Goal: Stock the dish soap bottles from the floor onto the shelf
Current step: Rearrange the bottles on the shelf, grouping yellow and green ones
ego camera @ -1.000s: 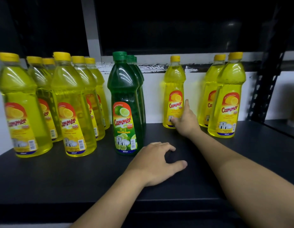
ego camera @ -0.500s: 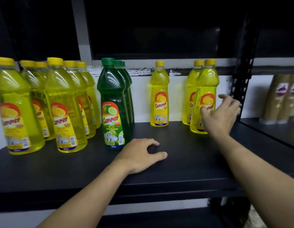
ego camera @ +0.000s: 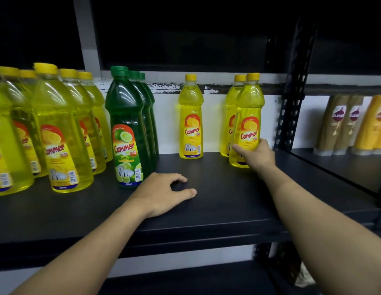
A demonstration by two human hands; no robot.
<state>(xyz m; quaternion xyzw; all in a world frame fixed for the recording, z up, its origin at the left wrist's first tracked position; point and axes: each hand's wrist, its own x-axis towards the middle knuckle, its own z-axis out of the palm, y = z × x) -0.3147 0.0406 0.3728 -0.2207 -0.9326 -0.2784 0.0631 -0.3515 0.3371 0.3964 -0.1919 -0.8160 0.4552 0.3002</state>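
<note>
My right hand (ego camera: 256, 156) grips the lower body of a small yellow lemon soap bottle (ego camera: 248, 116) standing at the right end of the black shelf (ego camera: 217, 209). A second small yellow bottle (ego camera: 231, 116) stands just behind it. Another small yellow bottle (ego camera: 190, 118) stands alone mid-shelf against the back wall. My left hand (ego camera: 164, 193) rests on the shelf with fingers loosely curled, holding nothing, just in front of the green lime bottles (ego camera: 126, 128).
Several large yellow bottles (ego camera: 57, 133) crowd the shelf's left end. A black perforated upright (ego camera: 292, 99) bounds the shelf on the right. Beyond it stand gold shampoo bottles (ego camera: 343, 124). A lower shelf (ego camera: 185, 277) runs below.
My right hand left the middle yellow bottle, swung right and closed around the front bottle of the right-hand pair. The view shifted right, showing the shampoo bottles. My left hand stayed put.
</note>
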